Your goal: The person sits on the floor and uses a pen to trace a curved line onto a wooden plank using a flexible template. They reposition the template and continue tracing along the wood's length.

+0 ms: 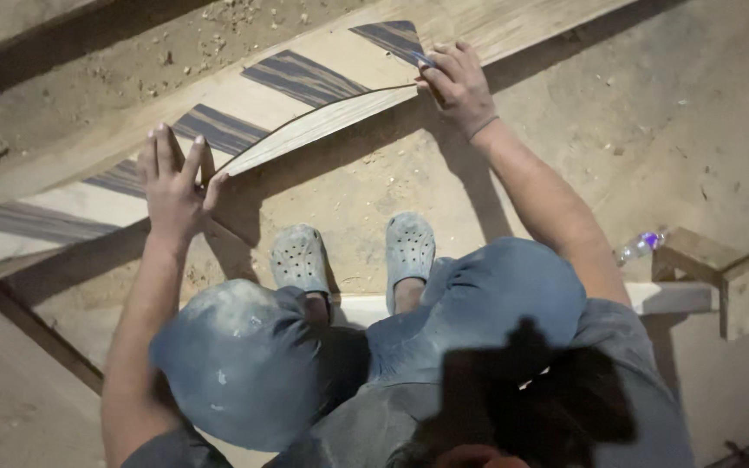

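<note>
My left hand (173,182) lies flat with fingers spread on 1 long board (322,54) crossing the upper frame. My right hand (457,84) pinches 1 thin strip (318,128) curling off it. 2 shoes (299,257) sit mid-frame, and 1 bottle (641,244) lies at right.

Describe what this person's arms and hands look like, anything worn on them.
Both arms are bare to the upper arm. The left hand wears no glove or ring that shows. The right hand is gloveless too, with a thin band around the wrist. Grey short sleeves start near the shoulders.
</note>
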### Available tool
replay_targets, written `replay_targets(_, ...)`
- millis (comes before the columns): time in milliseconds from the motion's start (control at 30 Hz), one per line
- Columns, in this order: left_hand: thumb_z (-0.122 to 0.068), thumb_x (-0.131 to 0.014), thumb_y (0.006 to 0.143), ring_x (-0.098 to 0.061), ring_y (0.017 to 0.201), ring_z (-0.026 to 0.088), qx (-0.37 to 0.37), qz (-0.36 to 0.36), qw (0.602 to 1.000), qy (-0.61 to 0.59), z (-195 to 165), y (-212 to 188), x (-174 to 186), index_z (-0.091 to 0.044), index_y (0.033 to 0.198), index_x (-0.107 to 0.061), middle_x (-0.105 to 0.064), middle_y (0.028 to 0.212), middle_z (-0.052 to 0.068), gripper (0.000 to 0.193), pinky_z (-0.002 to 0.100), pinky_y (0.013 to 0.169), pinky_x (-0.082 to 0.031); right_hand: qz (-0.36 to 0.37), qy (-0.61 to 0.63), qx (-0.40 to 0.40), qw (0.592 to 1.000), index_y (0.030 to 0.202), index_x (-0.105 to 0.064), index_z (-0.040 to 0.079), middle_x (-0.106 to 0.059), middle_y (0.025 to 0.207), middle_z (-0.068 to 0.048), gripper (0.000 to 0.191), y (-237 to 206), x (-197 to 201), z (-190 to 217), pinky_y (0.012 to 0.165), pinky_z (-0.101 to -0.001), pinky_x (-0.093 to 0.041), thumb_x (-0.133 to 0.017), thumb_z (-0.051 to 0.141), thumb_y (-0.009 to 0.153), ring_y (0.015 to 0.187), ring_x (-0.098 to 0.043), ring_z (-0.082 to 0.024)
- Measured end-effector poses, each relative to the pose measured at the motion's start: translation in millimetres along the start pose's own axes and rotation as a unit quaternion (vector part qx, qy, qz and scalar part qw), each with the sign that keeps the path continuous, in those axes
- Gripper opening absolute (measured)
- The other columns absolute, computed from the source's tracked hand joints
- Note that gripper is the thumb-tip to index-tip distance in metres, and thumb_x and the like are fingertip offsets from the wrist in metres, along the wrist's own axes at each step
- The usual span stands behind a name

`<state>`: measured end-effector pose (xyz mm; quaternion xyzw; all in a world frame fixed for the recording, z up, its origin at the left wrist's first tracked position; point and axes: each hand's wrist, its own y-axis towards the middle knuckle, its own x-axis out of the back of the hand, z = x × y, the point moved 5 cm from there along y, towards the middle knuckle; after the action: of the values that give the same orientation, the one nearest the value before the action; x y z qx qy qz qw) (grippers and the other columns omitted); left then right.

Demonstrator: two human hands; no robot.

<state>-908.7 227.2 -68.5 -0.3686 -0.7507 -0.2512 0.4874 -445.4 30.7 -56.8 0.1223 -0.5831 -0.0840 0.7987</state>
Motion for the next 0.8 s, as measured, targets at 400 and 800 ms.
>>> replay_targets(400, -0.045, -0.077, 0.102, -0.041, 0.148, 0.046, 0.007, -0.062, 0.998, -0.008, 0, 3, 4, -0.013, 0.148, -0.067, -0.046, 0.161, 0.026, 0.056, 0.058, 0.124, -0.032, 0.003, -0.102, -0.057, 0.993, 0.116, -0.066, -0.002, -0.059, 0.134, -0.021, 0.035, 7, 16, 41, 0.108, -0.0517, -0.046, -0.066, 0.002, 0.081, 0.127, -0.054, -0.041)
replay_targets(800, -0.048, -0.077, 0.1, -0.043, 0.143, 0.047, 0.001, -0.084, 0.996, -0.016, -3, 7, 6, -0.013, 0.144, -0.065, -0.047, 0.156, 0.027, 0.057, 0.06, 0.121, -0.032, -0.011, 0.012, -0.117, 0.993, 0.111, -0.071, 0.005, -0.066, 0.122, -0.014, 0.029, 14, 27, 33, 0.102, -0.0461, -0.048, -0.07, 0.001, 0.082, 0.117, -0.061, -0.036)
